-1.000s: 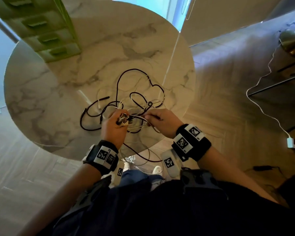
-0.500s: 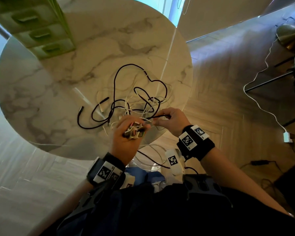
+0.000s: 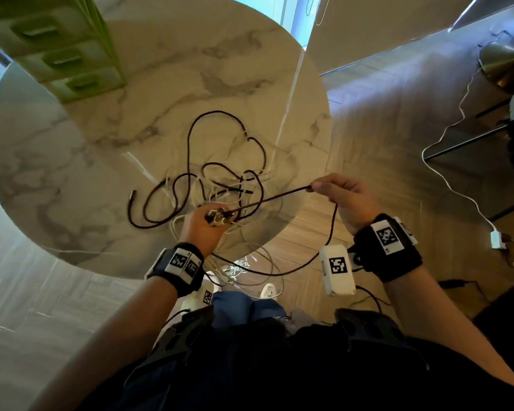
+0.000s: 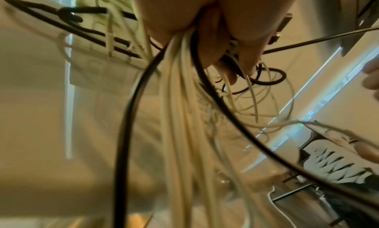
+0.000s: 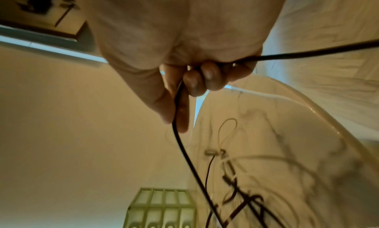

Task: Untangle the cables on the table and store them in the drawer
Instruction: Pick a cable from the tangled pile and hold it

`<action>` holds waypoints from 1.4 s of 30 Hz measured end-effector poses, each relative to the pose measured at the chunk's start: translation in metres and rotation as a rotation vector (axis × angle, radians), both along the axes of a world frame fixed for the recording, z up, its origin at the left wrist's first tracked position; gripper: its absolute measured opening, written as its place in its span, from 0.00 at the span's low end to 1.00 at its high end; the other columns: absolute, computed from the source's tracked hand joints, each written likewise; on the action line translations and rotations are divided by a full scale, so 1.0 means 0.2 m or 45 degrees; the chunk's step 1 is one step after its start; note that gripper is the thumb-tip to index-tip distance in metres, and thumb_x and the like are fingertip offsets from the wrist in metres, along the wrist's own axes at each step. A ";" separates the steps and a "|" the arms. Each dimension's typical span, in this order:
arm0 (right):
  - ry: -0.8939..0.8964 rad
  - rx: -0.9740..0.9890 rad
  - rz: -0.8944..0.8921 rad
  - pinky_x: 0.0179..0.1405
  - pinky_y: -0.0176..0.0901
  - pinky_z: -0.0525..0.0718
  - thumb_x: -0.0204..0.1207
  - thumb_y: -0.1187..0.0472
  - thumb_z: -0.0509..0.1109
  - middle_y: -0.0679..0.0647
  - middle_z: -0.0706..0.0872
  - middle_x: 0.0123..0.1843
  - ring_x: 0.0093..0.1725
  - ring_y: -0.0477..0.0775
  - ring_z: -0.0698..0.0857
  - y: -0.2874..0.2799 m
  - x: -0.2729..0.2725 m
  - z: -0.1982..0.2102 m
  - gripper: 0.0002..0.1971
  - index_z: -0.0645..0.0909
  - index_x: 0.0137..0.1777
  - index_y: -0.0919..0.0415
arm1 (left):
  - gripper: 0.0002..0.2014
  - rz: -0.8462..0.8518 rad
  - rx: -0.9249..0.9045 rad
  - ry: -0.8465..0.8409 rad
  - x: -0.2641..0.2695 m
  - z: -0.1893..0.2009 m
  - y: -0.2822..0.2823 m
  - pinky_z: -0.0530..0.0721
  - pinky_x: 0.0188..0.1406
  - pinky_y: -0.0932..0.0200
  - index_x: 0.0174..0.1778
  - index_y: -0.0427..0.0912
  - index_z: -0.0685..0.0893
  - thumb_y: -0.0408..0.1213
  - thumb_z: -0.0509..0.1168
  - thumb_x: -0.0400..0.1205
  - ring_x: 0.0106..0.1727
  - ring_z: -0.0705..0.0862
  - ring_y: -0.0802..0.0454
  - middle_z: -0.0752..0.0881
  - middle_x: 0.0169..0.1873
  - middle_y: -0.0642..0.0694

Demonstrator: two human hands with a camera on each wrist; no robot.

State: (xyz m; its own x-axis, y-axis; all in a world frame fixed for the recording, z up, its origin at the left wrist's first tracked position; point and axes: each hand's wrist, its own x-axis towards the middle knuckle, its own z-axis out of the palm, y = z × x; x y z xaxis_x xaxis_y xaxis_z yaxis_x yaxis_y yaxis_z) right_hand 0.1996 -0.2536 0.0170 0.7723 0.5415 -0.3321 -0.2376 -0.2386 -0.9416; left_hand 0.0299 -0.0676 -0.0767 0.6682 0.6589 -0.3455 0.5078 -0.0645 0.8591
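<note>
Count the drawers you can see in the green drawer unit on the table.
3 show in the head view: top, middle, bottom, stacked on the table. More may be cut off above.

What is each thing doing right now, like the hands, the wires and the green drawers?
left hand: grips a bunch of cable ends.
right hand: pinches the black cable, pulled taut.
black cable: stretched straight between the hands, the rest looped.
white cables: tangled on the table, some hanging off.
green drawers: all shut.
</note>
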 end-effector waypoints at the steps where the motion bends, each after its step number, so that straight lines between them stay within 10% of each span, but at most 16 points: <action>1: -0.012 -0.007 -0.020 0.34 0.19 0.73 0.74 0.73 0.68 0.41 0.88 0.28 0.32 0.32 0.81 -0.01 0.00 0.00 0.14 0.86 0.32 0.57 | 0.11 0.016 0.056 0.013 0.00 0.00 0.01 0.84 0.50 0.60 0.46 0.44 0.88 0.29 0.77 0.70 0.45 0.87 0.52 0.89 0.42 0.45; 5: -0.104 -0.311 -0.141 0.51 0.36 0.76 0.75 0.64 0.70 0.49 0.88 0.40 0.43 0.41 0.83 -0.03 0.00 -0.09 0.08 0.86 0.37 0.54 | 0.13 -0.010 0.277 -0.111 -0.01 0.01 0.02 0.79 0.43 0.78 0.47 0.42 0.88 0.22 0.74 0.70 0.43 0.86 0.53 0.88 0.42 0.45; 9: -0.851 -1.033 0.285 0.70 0.55 0.68 0.74 0.58 0.69 0.52 0.75 0.61 0.65 0.56 0.71 -0.02 -0.05 -0.15 0.14 0.83 0.59 0.48 | 0.11 -0.221 0.525 -0.219 -0.01 0.06 -0.03 0.77 0.38 0.77 0.44 0.32 0.88 0.18 0.71 0.69 0.38 0.84 0.51 0.88 0.39 0.39; 16: -0.872 -0.770 0.981 0.54 0.55 0.79 0.81 0.56 0.61 0.55 0.86 0.51 0.52 0.58 0.82 0.27 -0.25 -0.15 0.12 0.82 0.58 0.56 | 0.06 -0.426 0.633 -0.198 0.04 0.05 -0.08 0.84 0.37 0.49 0.43 0.36 0.87 0.31 0.69 0.72 0.37 0.84 0.46 0.86 0.37 0.42; 24: -0.857 -0.594 0.615 0.48 0.50 0.76 0.78 0.63 0.65 0.59 0.85 0.43 0.46 0.59 0.81 0.30 -0.24 -0.13 0.10 0.87 0.46 0.67 | 0.21 -0.298 0.591 -0.250 0.00 0.09 -0.05 0.83 0.55 0.59 0.60 0.40 0.85 0.23 0.71 0.70 0.55 0.85 0.52 0.85 0.58 0.49; 27: -0.802 -0.614 0.462 0.41 0.42 0.73 0.78 0.64 0.65 0.56 0.84 0.40 0.43 0.56 0.80 0.23 -0.20 -0.10 0.10 0.87 0.44 0.68 | 0.19 0.090 0.412 -0.155 -0.05 0.07 0.06 0.81 0.58 0.62 0.57 0.41 0.86 0.23 0.73 0.71 0.56 0.84 0.53 0.82 0.58 0.52; 30: -0.684 -0.557 0.227 0.33 0.24 0.69 0.77 0.63 0.66 0.43 0.78 0.33 0.35 0.43 0.76 0.11 -0.11 -0.06 0.08 0.86 0.42 0.62 | 0.14 0.239 0.498 -0.014 -0.15 0.01 0.22 0.80 0.53 0.61 0.51 0.36 0.89 0.23 0.74 0.70 0.52 0.86 0.43 0.87 0.53 0.40; 34: -0.656 -0.552 0.372 0.36 0.25 0.68 0.78 0.61 0.68 0.45 0.74 0.37 0.38 0.40 0.73 0.08 -0.10 -0.07 0.06 0.86 0.44 0.58 | 0.12 0.125 0.561 -0.088 -0.15 0.05 0.18 0.81 0.49 0.60 0.46 0.35 0.89 0.27 0.78 0.68 0.46 0.85 0.47 0.85 0.50 0.40; 42: -0.413 -0.245 0.388 0.46 0.18 0.73 0.78 0.65 0.67 0.38 0.84 0.41 0.43 0.29 0.80 0.08 -0.20 -0.10 0.07 0.84 0.47 0.53 | 0.14 0.156 -0.136 -0.234 -0.10 0.29 -0.05 0.68 0.19 0.71 0.27 0.49 0.77 0.48 0.72 0.74 0.17 0.69 0.65 0.74 0.15 0.59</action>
